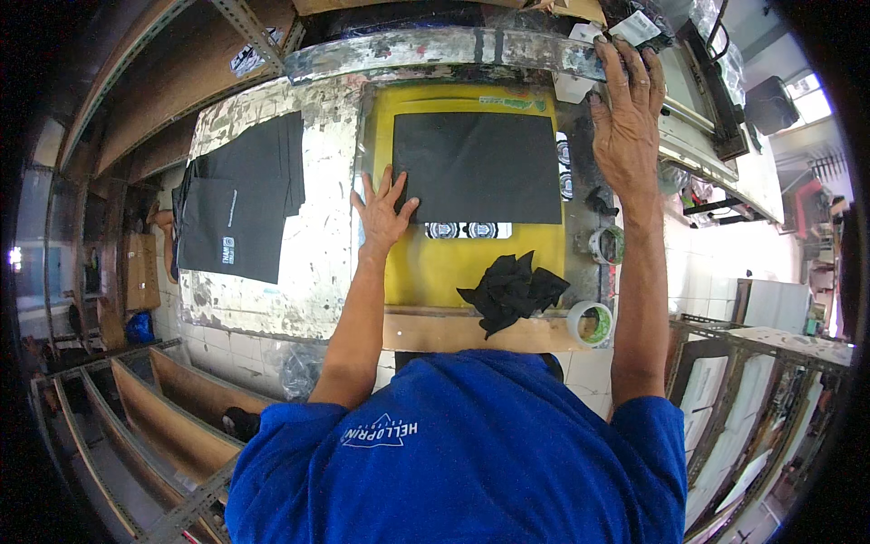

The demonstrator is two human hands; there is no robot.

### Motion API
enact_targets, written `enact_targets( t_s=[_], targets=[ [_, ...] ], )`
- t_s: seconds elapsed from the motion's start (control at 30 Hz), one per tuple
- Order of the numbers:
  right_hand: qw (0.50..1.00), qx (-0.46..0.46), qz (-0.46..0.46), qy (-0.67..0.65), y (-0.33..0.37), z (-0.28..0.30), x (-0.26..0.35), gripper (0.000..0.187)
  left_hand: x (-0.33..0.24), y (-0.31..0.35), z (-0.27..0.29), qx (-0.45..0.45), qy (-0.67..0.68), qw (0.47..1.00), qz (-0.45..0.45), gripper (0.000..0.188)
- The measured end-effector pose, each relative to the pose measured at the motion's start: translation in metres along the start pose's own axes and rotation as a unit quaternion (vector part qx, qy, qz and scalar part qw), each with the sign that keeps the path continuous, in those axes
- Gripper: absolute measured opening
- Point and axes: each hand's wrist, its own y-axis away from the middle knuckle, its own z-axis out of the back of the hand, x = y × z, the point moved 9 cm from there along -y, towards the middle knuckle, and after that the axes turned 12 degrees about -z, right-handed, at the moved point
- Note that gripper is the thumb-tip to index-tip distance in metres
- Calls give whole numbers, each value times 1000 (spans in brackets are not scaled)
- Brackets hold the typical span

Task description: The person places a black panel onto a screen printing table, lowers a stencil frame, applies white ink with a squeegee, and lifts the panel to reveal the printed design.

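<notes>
A flat black rectangular piece of what looks like cloth [478,168] lies on a yellow board [421,281]. My left hand [385,213] rests at its left edge, fingers spread, with the fingertips on or beside the cloth. Farther off and to the right, my right hand [627,118] reaches over the right end of a long paint-stained bar [435,53], its fingers stretched out and thumb apart. White stickers with round black designs [468,230] show from under the near and right sides of the cloth.
Left of the board, black pieces with small white prints [240,204] lie on a paint-spotted table [331,181]. A crumpled black rag [514,292] and a tape roll [589,324] sit at the near edge; another roll [605,245] is farther right. Racks [172,426] stand at both sides.
</notes>
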Motion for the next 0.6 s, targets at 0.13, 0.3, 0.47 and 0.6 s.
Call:
enact_targets(
  t_s=[0.13, 0.3, 0.47, 0.6],
  targets=[
    [1000, -2, 1, 4, -1, 0, 1, 63, 0, 3, 0, 4, 2, 1000, 0, 62],
    [1000, 2, -3, -11, -2, -3, 1, 63, -1, 2, 1, 8, -3, 1000, -2, 62],
    [1000, -9, 2, 4, -2, -2, 1, 61, -8, 0, 4, -5, 1, 1000, -15, 62],
    [1000, -12, 17, -1, -5, -7, -1, 55, 1, 4, 5, -55, -14, 998, -16, 65]
  ],
)
